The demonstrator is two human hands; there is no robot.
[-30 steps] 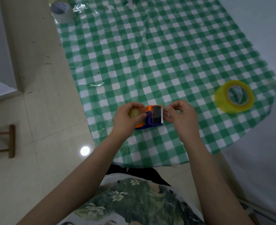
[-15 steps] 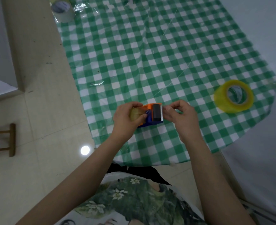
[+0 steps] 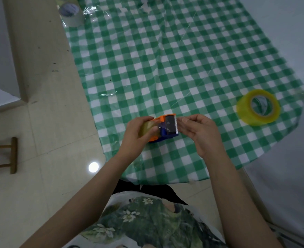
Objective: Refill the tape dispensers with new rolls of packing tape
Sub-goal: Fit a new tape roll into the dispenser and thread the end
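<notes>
An orange and blue tape dispenser (image 3: 167, 127) with a roll of clear tape in it lies near the front edge of the green checked tablecloth (image 3: 165, 59). My left hand (image 3: 138, 135) grips its roll end, thumb on the tape. My right hand (image 3: 199, 131) pinches the free end of the tape just right of the toothed blade. A full yellowish roll of packing tape (image 3: 258, 107) lies on its side at the right of the cloth.
A white roll of tape (image 3: 71, 15) stands at the cloth's far left corner, with another roll partly cut off behind it. A wooden stool (image 3: 3, 155) stands on the tiled floor at the left. The cloth's front edge hangs just before my body.
The dispenser has turned a little, so its black plate and blade face up more. My right hand's fingers stay at the blade end. Both hands have barely shifted.
</notes>
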